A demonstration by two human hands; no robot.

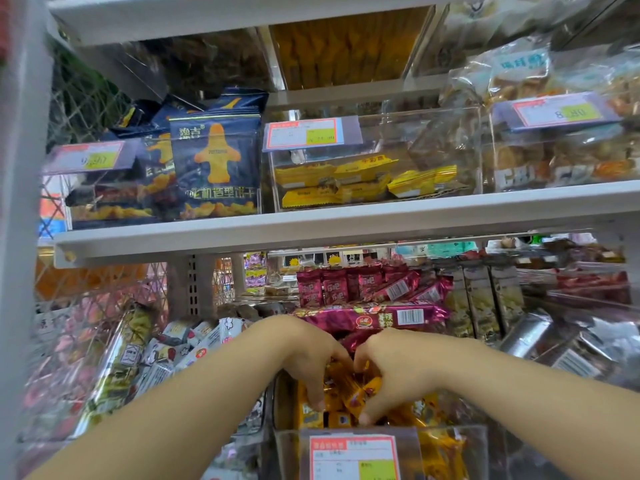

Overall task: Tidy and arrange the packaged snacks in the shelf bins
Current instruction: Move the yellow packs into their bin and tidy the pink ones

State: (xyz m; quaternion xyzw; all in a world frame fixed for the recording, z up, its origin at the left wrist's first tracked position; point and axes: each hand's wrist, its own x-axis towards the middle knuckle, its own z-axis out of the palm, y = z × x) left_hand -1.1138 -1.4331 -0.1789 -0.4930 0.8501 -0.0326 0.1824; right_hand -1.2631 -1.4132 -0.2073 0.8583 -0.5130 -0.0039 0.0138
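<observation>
Both my hands reach into a clear plastic bin on the lower shelf, filled with small orange snack packets. My left hand has its fingers curled down into the packets, gripping some. My right hand mirrors it, fingers and thumb pinching packets beside the left. The fingertips of both are partly buried among the wrappers. Behind the bin lie magenta snack packs, some flat and some upright.
The bin carries a red-and-yellow price label. White-wrapped snacks fill the bin to the left. The upper shelf holds navy airplane-biscuit bags, yellow bars in a clear bin, and bagged pastries.
</observation>
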